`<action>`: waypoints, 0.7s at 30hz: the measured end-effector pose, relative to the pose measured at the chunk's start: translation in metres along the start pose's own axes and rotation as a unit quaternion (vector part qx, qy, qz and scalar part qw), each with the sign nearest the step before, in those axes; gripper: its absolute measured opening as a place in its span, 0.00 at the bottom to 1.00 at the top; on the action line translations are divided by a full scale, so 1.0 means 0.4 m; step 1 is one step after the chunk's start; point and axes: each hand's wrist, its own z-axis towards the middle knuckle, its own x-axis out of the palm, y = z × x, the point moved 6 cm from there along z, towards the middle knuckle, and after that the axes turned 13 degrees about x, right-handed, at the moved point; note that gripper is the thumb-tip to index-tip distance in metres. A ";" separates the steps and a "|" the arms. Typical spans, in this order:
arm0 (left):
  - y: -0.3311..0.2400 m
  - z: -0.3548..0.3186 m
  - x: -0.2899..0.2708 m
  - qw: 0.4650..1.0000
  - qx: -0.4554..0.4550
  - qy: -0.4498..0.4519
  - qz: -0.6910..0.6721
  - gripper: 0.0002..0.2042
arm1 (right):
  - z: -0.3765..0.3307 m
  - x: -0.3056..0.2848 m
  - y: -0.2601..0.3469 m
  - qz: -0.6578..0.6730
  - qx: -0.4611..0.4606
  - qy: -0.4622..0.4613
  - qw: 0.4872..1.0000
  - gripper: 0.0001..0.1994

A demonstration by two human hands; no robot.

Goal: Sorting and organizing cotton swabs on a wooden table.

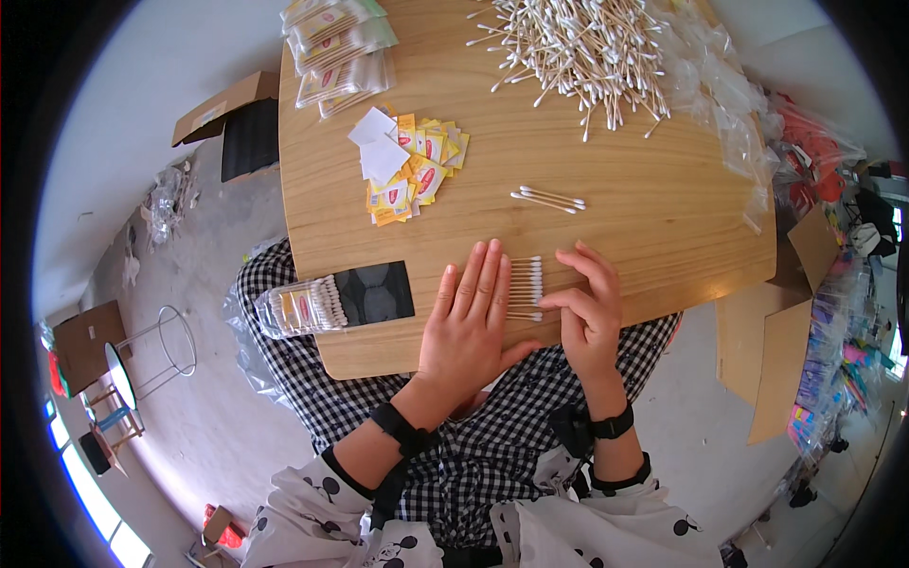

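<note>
A row of several cotton swabs lies side by side near the table's front edge. My left hand rests flat over their left part, fingers stretched and together, hiding those ends. Beside the white right tips is my right hand, its fingers bent and apart, with nothing visible between them. Farther back lie a few loose cotton swabs. To the left, a clear bag packed with cotton swabs lies by a black pad, partly over the table's edge.
A large heap of cotton swabs covers the far right of the wooden table, beside crumpled clear plastic. Yellow and white cards and stacked clear packets lie at the far left. An open cardboard box stands at right.
</note>
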 end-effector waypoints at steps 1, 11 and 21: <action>0.000 0.000 -0.001 1.000 -0.001 0.000 0.000 0.50 | 0.000 0.001 0.003 -0.004 -0.008 0.004 1.000 0.11; 0.002 0.001 0.000 1.000 0.000 -0.004 0.002 0.50 | 0.002 0.010 -0.004 -0.018 0.006 -0.014 1.000 0.12; 0.000 0.003 -0.001 1.000 0.003 -0.006 0.006 0.50 | 0.004 0.007 -0.003 -0.009 0.022 -0.025 0.999 0.12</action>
